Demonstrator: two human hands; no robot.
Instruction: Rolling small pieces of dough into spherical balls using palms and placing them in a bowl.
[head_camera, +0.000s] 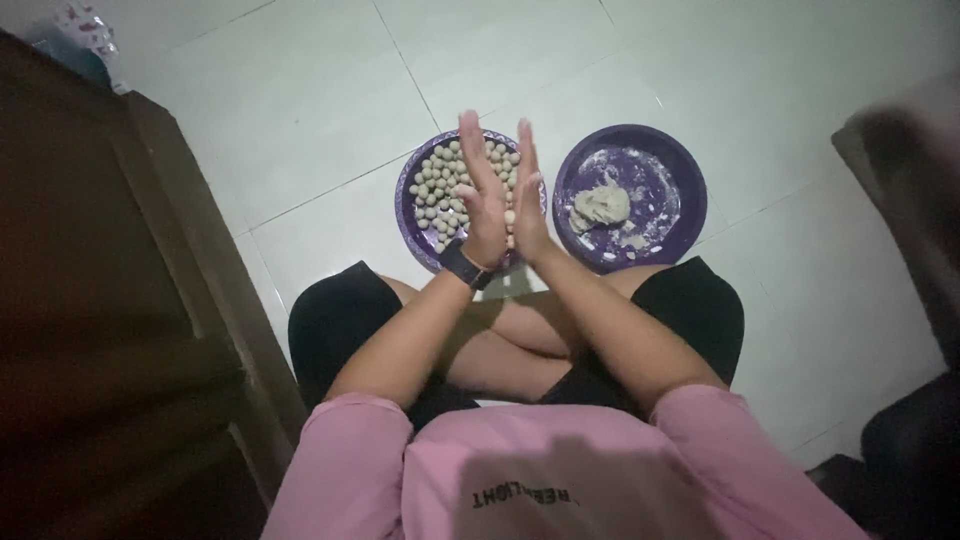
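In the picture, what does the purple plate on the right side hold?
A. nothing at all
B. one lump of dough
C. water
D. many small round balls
B: the right purple plate holds one pale lump of dough with floury smears, while the small balls fill the left plate.

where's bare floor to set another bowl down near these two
Bare tile floor lies beyond and left of the bowl of dough balls, and right of the bowl with the dough lump. It is crowded between the bowls and the knees, under the left hand and right hand.
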